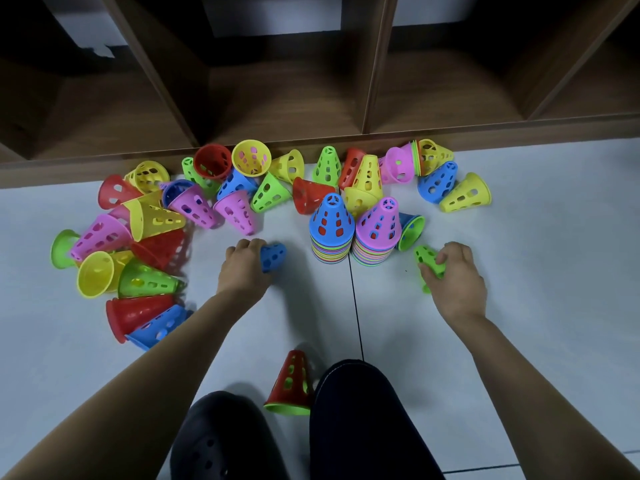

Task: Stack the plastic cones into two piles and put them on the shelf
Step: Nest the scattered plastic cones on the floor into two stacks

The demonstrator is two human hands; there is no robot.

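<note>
Both hands loaded, one cone each. Left hand (246,264) has its grip closed round a blue cone (273,257), wide end buried in the palm, tip sticking out to the right, long axis near horizontal and aimed at the blue-topped pile (331,233). That pile sits just right of the cone tip, close but apart. Right hand (456,275) has its grip closed on a green cone (428,261), lying tilted with its narrow end up-left toward the pink-topped pile (377,233); fingers cover the wide end, so the rim is mostly hidden. A blue-and-green nested pair (411,231) lies on its side between that hand and the pile, touching the pile's right flank. Piles stand upright, side by side, touching, on the floor (519,237) in front of the shelf (284,98). Key relation: each hand is nearer its own pile, but both cones lie sideways, so each likely needs a roughly quarter-turn to tip-up before it can drop over a top. Forearms are low and extended, wrists pronated. Loose cones are heaped left (145,237) and along the shelf base; a red one (291,384) stands near the knees.
</note>
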